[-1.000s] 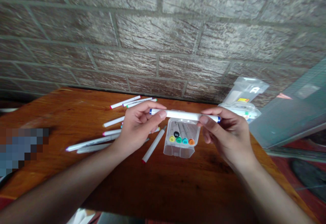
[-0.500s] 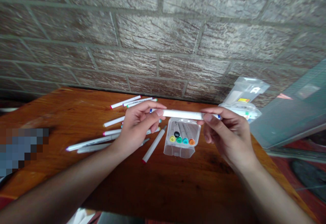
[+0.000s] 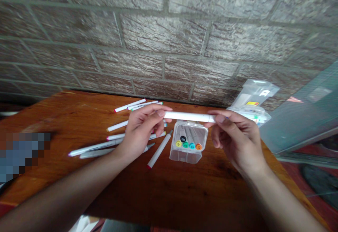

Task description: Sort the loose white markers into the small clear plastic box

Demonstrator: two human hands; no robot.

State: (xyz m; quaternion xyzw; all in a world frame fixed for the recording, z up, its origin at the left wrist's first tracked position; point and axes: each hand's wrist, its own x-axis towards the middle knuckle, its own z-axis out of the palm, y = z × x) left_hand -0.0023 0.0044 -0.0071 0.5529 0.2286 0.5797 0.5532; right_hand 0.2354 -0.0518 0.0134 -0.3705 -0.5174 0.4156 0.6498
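A white marker [image 3: 187,116] with a blue end is held level above the table, between my two hands. My left hand [image 3: 142,126] pinches its left end between thumb and fingers, which hide that tip. At the other end, my right hand [image 3: 237,133] grips the marker with thumb and forefinger, and a bit of blue shows there. Below the marker stands a clear plastic case [image 3: 186,156] with several markers in it, their round ends yellow, black, green, blue and orange. A white marker with a red end [image 3: 160,150] lies just left of the case.
Several loose markers [image 3: 96,147] lie on the wooden table [image 3: 169,193] around and behind my left hand. At the back right stands a second clear case [image 3: 260,114] with its lid raised. A brick wall [image 3: 163,38] rises behind the table.
The marker's left tip, with its blue end, showed past my left fingers before and is now covered. My right thumb has shifted slightly right along the marker.
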